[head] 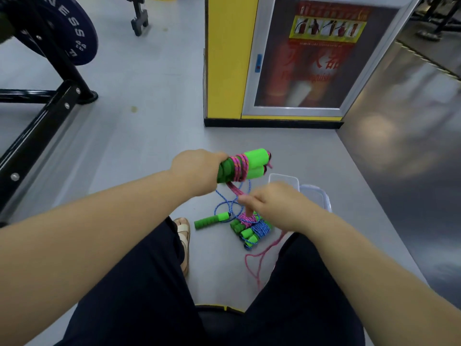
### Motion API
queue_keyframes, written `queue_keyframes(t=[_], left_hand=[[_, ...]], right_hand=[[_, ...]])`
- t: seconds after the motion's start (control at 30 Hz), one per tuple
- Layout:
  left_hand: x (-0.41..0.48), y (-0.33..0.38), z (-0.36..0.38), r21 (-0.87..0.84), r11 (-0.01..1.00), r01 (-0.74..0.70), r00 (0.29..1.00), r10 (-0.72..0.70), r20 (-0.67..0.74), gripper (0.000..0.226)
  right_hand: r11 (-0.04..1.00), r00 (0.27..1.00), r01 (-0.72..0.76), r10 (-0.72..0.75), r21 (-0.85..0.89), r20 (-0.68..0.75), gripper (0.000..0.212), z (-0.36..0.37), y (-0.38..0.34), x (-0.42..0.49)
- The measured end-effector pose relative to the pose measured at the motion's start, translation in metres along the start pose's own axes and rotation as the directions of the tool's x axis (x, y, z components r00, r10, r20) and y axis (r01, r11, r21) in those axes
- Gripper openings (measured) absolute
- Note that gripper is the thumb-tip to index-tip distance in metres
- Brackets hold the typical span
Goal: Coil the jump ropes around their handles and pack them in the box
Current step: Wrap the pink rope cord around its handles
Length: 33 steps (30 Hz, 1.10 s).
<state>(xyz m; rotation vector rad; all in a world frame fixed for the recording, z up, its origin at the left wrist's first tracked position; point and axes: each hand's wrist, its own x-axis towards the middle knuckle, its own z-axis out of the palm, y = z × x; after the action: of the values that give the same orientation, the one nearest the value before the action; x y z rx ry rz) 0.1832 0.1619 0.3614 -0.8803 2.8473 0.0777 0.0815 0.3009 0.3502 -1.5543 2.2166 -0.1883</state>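
The left hand [197,171] grips a pair of green handles [255,157] wound with pink rope [239,167]. The right hand [274,203] pinches the rope's free strand. Below lie coiled bundles [252,229] and a blue rope's loose handle [212,221]. The right hand partly hides the clear box [316,196]. All sit on a grey floor [149,121], near a fire-extinguisher cabinet [299,58] and a weight plate [69,28].

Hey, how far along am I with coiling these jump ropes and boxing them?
Done: two coiled bundles lie on the floor. In hand: the left hand grips the handles of a partly wound pink rope, which the right hand pinches. Left: finish it, coil the loose blue rope, then pack all into the box.
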Motion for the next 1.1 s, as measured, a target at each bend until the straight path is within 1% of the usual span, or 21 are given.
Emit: queue_keyframes(t=[0.07,0.1,0.17,0.23,0.3,0.33,0.47,0.53,0.63,0.67,0.73,0.8,0.83,0.87,0.9,0.93,0.97,1.0,1.03,1.07,1.1], left_hand=[[-0.002,0.008,0.001,0.149,0.988,-0.037,0.998,0.043,-0.036,0.045],[-0.002,0.012,0.002,0.207,0.976,-0.067,0.996,0.078,-0.050,0.046],[-0.001,0.016,0.003,0.317,0.939,-0.135,0.983,0.167,-0.074,0.052],[-0.001,0.018,0.001,0.372,0.911,-0.176,0.968,0.230,-0.105,0.056],[-0.003,0.018,-0.003,0.396,0.895,-0.207,0.951,0.280,-0.136,0.057],[-0.006,0.018,-0.005,0.408,0.882,-0.235,0.940,0.314,-0.138,0.057],[-0.015,0.018,-0.008,0.421,0.845,-0.329,0.911,0.402,-0.095,0.052],[-0.018,0.018,-0.007,0.371,0.865,-0.338,0.902,0.411,-0.136,0.057],[-0.020,0.018,-0.002,0.237,0.857,-0.458,0.830,0.507,-0.232,0.084],[-0.020,0.019,-0.001,0.212,0.836,-0.506,0.798,0.547,-0.253,0.086],[-0.020,0.019,-0.001,0.177,0.827,-0.533,0.788,0.562,-0.253,0.075],[-0.020,0.017,-0.005,0.050,0.873,-0.485,0.843,0.482,-0.239,0.060],[-0.021,0.014,-0.006,-0.050,0.888,-0.457,0.872,0.436,-0.220,0.057],[-0.022,0.012,-0.008,-0.171,0.888,-0.427,0.899,0.397,-0.183,0.056],[-0.023,0.011,-0.010,-0.303,0.866,-0.397,0.918,0.374,-0.134,0.056],[-0.023,0.008,-0.011,-0.432,0.826,-0.362,0.929,0.360,-0.092,0.054],[-0.022,0.006,-0.011,-0.544,0.776,-0.318,0.938,0.341,-0.062,0.051],[-0.021,0.004,-0.011,-0.634,0.727,-0.265,0.948,0.316,-0.034,0.049],[-0.019,0.003,-0.011,-0.709,0.676,-0.201,0.959,0.283,-0.003,0.047],[-0.017,0.002,-0.011,-0.769,0.623,-0.139,0.968,0.250,0.028,0.044],[-0.014,0.000,-0.011,-0.813,0.576,-0.085,0.973,0.223,0.056,0.041]], right_hand=[[0.974,1.000,-0.004,0.004,0.229,-0.001,0.043,-0.020,-0.006,0.003],[0.920,1.000,-0.021,0.026,0.391,-0.007,0.042,-0.029,-0.007,0.004],[0.720,0.998,-0.039,0.062,0.692,-0.009,0.043,-0.043,-0.002,0.009],[0.534,0.996,-0.062,0.090,0.843,0.016,0.042,-0.052,0.006,0.014],[0.472,0.993,-0.092,0.115,0.877,0.042,0.041,-0.057,0.015,0.020],[0.505,0.992,-0.093,0.117,0.858,0.039,0.041,-0.059,0.019,0.021],[0.770,0.988,-0.081,0.147,0.633,-0.051,0.040,-0.064,0.025,0.025],[0.840,0.986,-0.064,0.136,0.539,-0.094,0.034,-0.062,0.030,0.028],[0.805,0.999,0.010,0.023,0.593,-0.048,0.025,-0.057,0.032,0.030],[0.802,0.999,0.015,0.005,0.598,-0.032,0.026,-0.053,0.033,0.032],[0.843,1.000,-0.009,0.024,0.538,-0.020,0.033,-0.037,0.045,0.041],[0.805,0.985,-0.166,0.163,0.569,0.057,0.035,-0.004,0.093,0.053],[0.688,0.966,-0.254,0.220,0.679,0.138,0.034,0.017,0.119,0.055],[0.526,0.958,-0.270,0.231,0.807,0.170,0.031,0.032,0.133,0.056],[0.329,0.957,-0.239,0.239,0.913,0.164,0.033,0.039,0.135,0.055],[0.087,0.951,-0.197,0.259,0.976,0.169,0.038,0.043,0.123,0.050],[-0.194,0.971,-0.160,0.148,0.968,0.190,0.044,0.041,0.104,0.044],[-0.271,0.993,-0.115,-0.004,0.956,0.118,0.047,0.029,0.074,0.030],[-0.081,0.995,0.008,-0.095,0.997,-0.016,0.046,0.028,0.046,0.016],[0.039,0.996,-0.012,-0.086,0.999,0.015,0.034,0.032,0.035,0.011],[0.189,0.999,0.033,-0.048,0.982,-0.024,0.016,0.039,0.030,0.011]])
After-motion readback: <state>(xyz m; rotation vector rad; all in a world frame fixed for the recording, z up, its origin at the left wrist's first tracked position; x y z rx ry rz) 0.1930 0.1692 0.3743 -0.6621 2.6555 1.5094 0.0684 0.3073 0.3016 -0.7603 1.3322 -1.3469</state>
